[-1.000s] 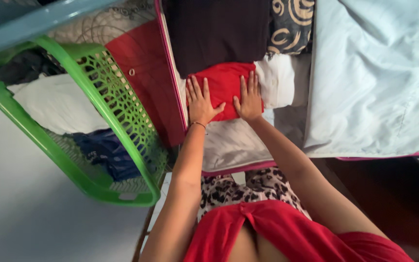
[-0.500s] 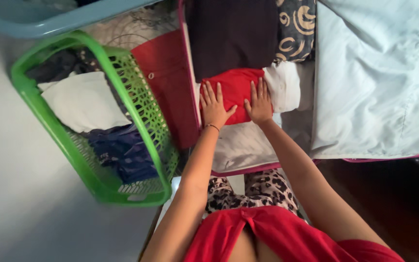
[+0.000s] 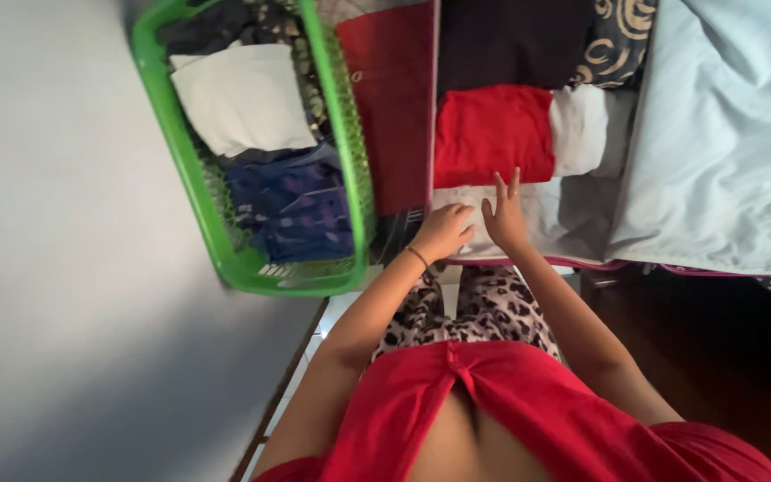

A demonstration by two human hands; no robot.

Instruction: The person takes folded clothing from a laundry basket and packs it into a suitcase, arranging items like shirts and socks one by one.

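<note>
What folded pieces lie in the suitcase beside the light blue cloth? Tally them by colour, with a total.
Red piece: 1
White pieces: 2
Dark piece: 1
Swirl-patterned piece: 1
Total: 5

An open suitcase (image 3: 421,107) (red-lined wall) carries folded clothes: a red garment (image 3: 491,134), a white one (image 3: 580,129), a dark one (image 3: 510,40). A green basket (image 3: 185,161) sits on the pale surface (image 3: 46,268).
</note>
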